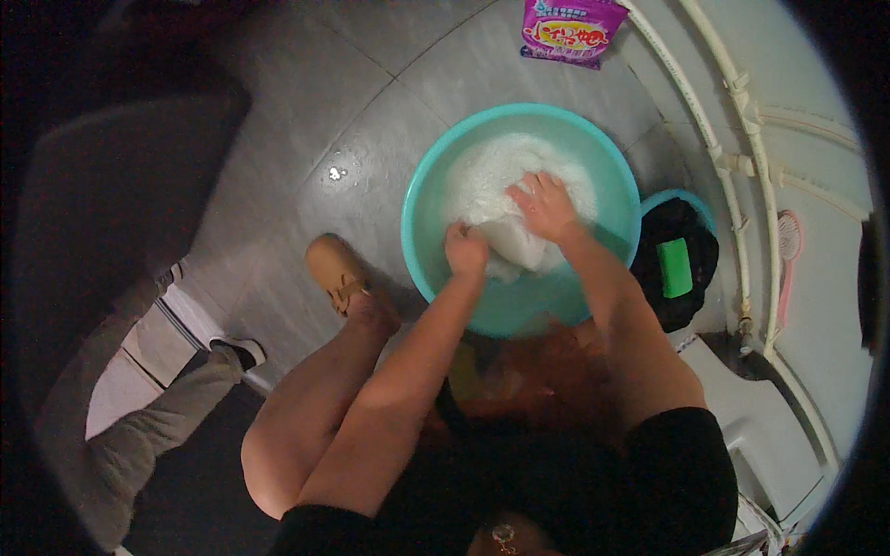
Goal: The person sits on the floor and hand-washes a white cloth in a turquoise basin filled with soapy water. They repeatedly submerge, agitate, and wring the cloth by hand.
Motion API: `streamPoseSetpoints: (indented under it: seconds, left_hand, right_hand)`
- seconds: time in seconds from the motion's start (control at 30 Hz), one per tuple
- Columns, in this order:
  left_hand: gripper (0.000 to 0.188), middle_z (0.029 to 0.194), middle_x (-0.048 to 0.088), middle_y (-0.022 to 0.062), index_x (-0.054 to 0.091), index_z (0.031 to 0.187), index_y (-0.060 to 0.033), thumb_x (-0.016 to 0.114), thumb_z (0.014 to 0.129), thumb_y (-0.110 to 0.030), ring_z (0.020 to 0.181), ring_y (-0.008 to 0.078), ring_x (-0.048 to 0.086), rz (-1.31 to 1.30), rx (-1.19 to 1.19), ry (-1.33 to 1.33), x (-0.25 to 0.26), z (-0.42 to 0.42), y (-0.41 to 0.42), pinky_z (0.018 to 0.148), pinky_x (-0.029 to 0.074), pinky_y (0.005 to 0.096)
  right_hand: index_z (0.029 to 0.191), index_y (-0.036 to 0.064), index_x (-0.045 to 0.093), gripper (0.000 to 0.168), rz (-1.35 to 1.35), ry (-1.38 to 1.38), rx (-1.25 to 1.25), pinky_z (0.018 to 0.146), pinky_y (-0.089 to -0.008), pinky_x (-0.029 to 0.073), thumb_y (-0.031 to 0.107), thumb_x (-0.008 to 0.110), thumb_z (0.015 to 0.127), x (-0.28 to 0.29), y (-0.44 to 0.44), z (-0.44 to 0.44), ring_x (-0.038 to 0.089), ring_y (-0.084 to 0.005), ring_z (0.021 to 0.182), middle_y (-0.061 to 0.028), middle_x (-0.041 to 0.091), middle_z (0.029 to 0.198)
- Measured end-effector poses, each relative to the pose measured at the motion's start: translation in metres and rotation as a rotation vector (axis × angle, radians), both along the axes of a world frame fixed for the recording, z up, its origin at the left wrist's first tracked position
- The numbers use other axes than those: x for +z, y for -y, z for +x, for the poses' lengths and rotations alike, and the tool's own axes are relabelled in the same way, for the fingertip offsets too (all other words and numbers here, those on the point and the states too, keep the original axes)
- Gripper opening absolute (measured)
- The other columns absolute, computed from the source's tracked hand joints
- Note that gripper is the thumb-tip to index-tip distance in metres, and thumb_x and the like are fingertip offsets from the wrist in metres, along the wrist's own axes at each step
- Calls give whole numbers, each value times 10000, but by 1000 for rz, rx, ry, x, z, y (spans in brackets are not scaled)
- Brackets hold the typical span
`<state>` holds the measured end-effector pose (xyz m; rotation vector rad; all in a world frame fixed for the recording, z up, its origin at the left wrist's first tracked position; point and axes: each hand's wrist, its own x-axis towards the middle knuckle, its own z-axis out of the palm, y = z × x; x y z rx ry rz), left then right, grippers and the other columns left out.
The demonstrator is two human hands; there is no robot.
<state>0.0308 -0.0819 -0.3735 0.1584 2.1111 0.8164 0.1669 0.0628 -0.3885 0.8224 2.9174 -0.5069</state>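
Before me on the floor stands a round turquoise plastic basin (416,201) with white suds (487,170) over its water. A wet white cloth (513,243) lies partly among the suds near the basin's middle. My left hand (466,248) is closed on the cloth's left edge, its fingertips partly hidden by suds. To the right, my right hand (546,205) reaches into the suds with its fingers somewhat apart, palm down at the cloth's upper edge. Whether it grips any cloth cannot be seen.
A purple detergent bag (573,31) lies beyond the basin. At right are a black-lined bin (678,226) with a green block (674,267) on it, white pipes (730,187) and a pink hairbrush (788,243). Another person's trousered leg (181,410) is at left.
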Motion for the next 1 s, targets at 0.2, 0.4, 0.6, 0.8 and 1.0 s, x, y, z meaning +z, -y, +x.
streamPoseSetpoints:
  seconds: [0.2, 0.4, 0.6, 0.8, 1.0]
  left_hand:
    - [463, 1230, 547, 132, 521, 1217, -43, 628, 816, -249, 1071, 258, 551, 60, 403, 748, 17, -8, -31, 844, 468, 377]
    - [342, 1105, 608, 101, 604, 1095, -53, 632, 798, -219, 1008, 223, 576, 339, -132, 89, 70, -20, -36, 855, 454, 335]
    - [111, 830, 610, 84, 617, 864, -24, 565, 784, -80, 776, 154, 599, 372, -22, 202, 93, 41, -48, 693, 472, 276]
    - [207, 895, 666, 112, 646, 948, -12, 554, 811, -136, 767, 242, 628, 46, -67, -137, 7, -5, -3, 731, 496, 359]
    - [299, 1002, 613, 216, 596, 1033, -9, 588, 791, -185, 961, 377, 589, -96, -199, -161, 10, -2, -10, 872, 471, 437]
  right_hand:
    - [1293, 37, 508, 579, -479, -205, -703, 939, -434, 428, 447, 556, 887, 12, -7, -32, 568, -378, 1065, -226, 573, 1199]
    - [1326, -36, 449, 686, -994, -25, -618, 984, -383, 417, 511, 505, 916, 121, -60, -19, 532, -366, 1166, -262, 525, 1283]
    - [1347, 129, 476, 597, 22, -65, -296, 1007, -573, 338, 453, 601, 861, 81, 6, 15, 405, -398, 1272, -186, 416, 1402]
    - [1251, 144, 525, 450, -29, 24, -232, 1019, -530, 348, 333, 617, 854, 29, 40, -31, 410, -379, 1252, -142, 438, 1371]
    - [1102, 115, 590, 320, 132, -219, -191, 867, -461, 448, 299, 618, 842, -39, 17, -34, 578, -311, 989, -115, 623, 1015]
